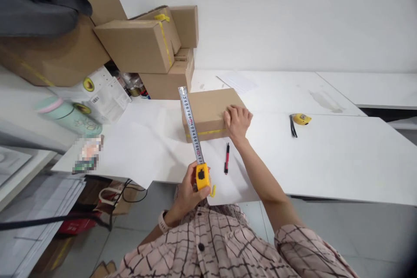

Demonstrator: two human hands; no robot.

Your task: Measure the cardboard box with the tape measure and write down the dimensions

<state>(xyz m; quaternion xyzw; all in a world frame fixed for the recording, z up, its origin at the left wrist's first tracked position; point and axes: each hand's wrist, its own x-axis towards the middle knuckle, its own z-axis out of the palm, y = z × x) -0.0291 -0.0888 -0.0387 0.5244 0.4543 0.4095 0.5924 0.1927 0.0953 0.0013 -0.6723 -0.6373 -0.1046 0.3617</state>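
Observation:
My left hand [190,189] is closed around a yellow tape measure [202,175] in front of the table's edge. Its metal blade [193,130] is pulled out and runs away from me over the left end of a closed cardboard box [210,110]. A yellow strip of tape crosses the near side of that box. My right hand [237,122] rests on the box's near right corner, fingers curled over the top. Between my forearms a red and black pen [227,158] lies on the white surface.
A second yellow tape measure [301,119] with a black strap lies to the right. Several cardboard boxes [133,47] are stacked at the back left. A mint green bottle [70,115] lies by a white box [107,100]. A paper sheet [237,81] lies near the wall.

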